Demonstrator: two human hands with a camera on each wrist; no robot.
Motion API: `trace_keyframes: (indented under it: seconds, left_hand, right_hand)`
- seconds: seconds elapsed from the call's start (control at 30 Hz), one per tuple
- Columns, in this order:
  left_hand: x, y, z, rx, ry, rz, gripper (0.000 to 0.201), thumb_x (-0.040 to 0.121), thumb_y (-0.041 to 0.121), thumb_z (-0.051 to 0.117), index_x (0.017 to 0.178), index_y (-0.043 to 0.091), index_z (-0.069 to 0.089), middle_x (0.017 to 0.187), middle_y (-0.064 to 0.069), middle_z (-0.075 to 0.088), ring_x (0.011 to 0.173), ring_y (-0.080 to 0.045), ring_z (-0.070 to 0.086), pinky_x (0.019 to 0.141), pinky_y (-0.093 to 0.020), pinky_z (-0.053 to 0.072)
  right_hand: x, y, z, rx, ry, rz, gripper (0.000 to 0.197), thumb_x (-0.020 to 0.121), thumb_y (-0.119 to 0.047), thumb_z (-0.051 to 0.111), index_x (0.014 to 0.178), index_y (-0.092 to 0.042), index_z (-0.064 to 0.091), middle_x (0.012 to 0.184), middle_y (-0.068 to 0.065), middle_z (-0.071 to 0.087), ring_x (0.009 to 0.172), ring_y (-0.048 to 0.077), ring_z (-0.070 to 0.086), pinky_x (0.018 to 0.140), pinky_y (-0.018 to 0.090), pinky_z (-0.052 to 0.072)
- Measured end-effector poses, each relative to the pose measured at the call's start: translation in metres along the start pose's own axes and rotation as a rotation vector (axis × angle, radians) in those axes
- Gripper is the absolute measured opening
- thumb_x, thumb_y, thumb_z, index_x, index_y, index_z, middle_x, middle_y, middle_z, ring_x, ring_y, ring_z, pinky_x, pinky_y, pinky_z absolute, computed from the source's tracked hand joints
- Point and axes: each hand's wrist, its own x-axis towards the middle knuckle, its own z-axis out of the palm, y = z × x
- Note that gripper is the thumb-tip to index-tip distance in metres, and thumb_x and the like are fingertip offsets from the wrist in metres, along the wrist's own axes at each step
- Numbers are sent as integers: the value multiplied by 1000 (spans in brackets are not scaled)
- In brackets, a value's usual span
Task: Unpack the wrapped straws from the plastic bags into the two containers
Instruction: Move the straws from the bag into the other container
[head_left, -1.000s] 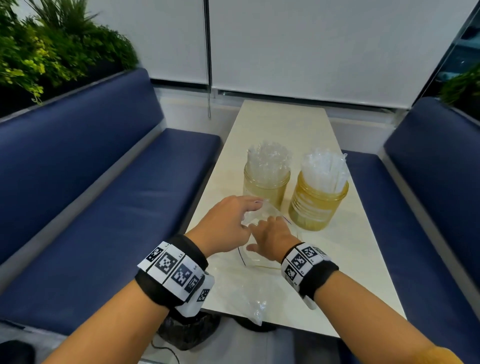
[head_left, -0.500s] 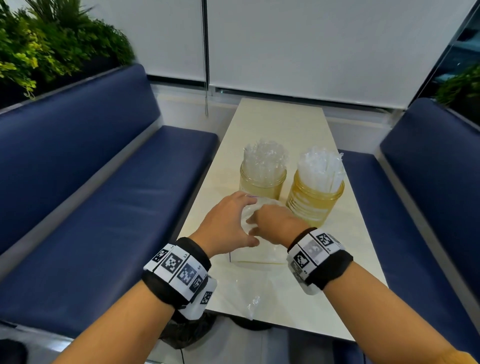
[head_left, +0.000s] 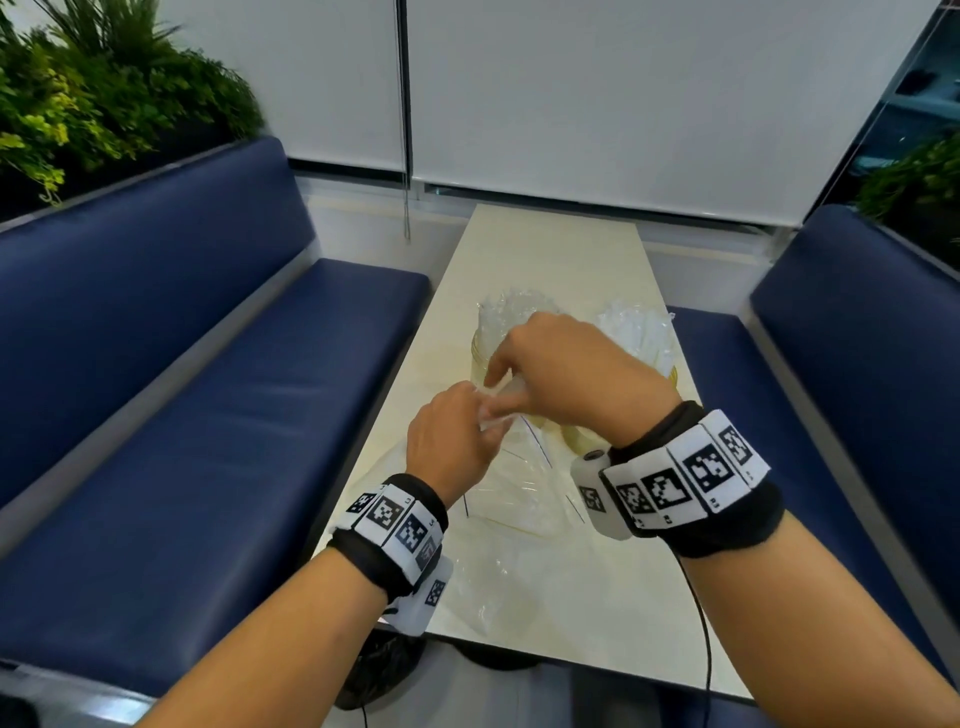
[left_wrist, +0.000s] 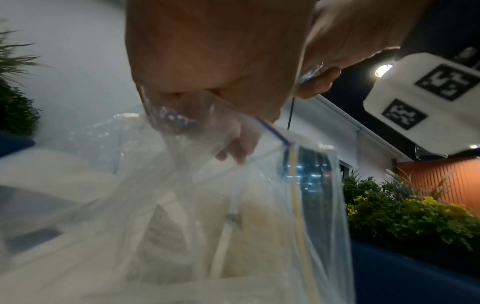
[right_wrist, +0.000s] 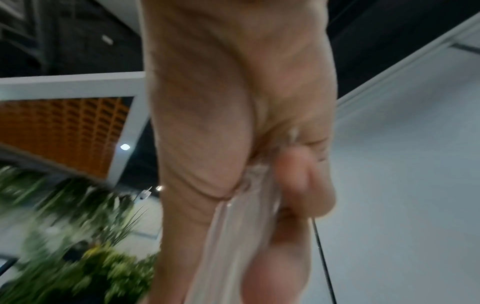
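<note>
A clear zip-top plastic bag (head_left: 524, 483) hangs above the table, held at its top by both hands. My left hand (head_left: 457, 436) pinches the bag's upper edge; the bag (left_wrist: 233, 205) drapes below its fingers in the left wrist view. My right hand (head_left: 550, 364) grips the same edge from above, and the plastic (right_wrist: 233, 236) runs between its thumb and fingers. Behind the hands stand two amber containers, the left one (head_left: 480, 358) and the right one (head_left: 675, 374), each full of wrapped straws (head_left: 639, 332). I cannot tell whether straws are in the held bag.
Another crumpled clear bag (head_left: 493, 582) lies near the table's front edge. The narrow cream table (head_left: 561, 260) runs between two navy benches (head_left: 208, 415). Plants (head_left: 93, 104) sit behind the left bench. White blinds close the far end.
Both hands have lifted the bag off the table, and the right hand has risen above the left, in front of the containers.
</note>
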Motion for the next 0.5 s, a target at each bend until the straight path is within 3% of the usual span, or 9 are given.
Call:
trace_keyframes:
  seconds: [0.07, 0.13, 0.2, 0.27, 0.33, 0.43, 0.5]
  left_hand:
    - [-1, -1, -2, -32, 8, -8, 32, 93, 52, 60, 87, 20, 58, 79, 3, 58, 72, -25, 59, 59, -32, 36]
    - [-1, -2, -2, -26, 10, -33, 38, 92, 53, 59, 79, 18, 52, 76, 1, 57, 69, -25, 58, 56, -32, 35]
    - [-1, 0, -2, -37, 15, -33, 35, 92, 48, 61, 77, 17, 53, 74, 2, 56, 66, -24, 56, 55, -32, 34]
    - [0, 1, -2, -87, 3, -26, 24, 93, 38, 62, 85, 16, 59, 72, 3, 58, 66, -24, 57, 55, -31, 36]
    - [1, -3, -1, -129, -16, -48, 20, 93, 33, 61, 87, 14, 60, 68, 5, 57, 63, -23, 56, 51, -30, 33]
    - [4, -12, 0, -158, -26, -108, 28, 92, 45, 61, 87, 17, 62, 72, 3, 63, 64, -20, 59, 51, -31, 39]
    - [8, -17, -1, -196, -25, -139, 32, 91, 50, 59, 87, 18, 64, 75, 2, 66, 67, -20, 62, 55, -32, 46]
  right_hand:
    - [-2, 10, -3, 229, 236, 33, 47, 86, -72, 54, 88, -30, 75, 82, -11, 69, 79, 10, 63, 71, 31, 51]
    - [-3, 13, 0, 488, 472, 82, 62, 92, -72, 41, 80, -23, 76, 75, -9, 72, 74, 6, 65, 71, 33, 53]
    - [-1, 3, 12, 619, 474, 71, 60, 95, -67, 40, 87, -21, 79, 84, -8, 76, 79, 4, 67, 76, 33, 54]
    - [7, -9, 30, 521, 348, 20, 63, 95, -65, 39, 87, -17, 78, 84, -2, 76, 79, 9, 68, 77, 37, 56]
    - [13, -14, 42, 455, 328, 7, 58, 96, -62, 40, 87, -19, 78, 85, -2, 76, 81, 11, 68, 77, 37, 57]
    - [15, -9, 38, 441, 486, 43, 41, 95, -59, 50, 98, -27, 76, 98, -12, 72, 87, 5, 63, 76, 26, 52]
    - [15, -7, 43, 447, 624, 62, 40, 89, -63, 58, 102, -29, 74, 96, -15, 69, 86, 2, 61, 72, 21, 50]
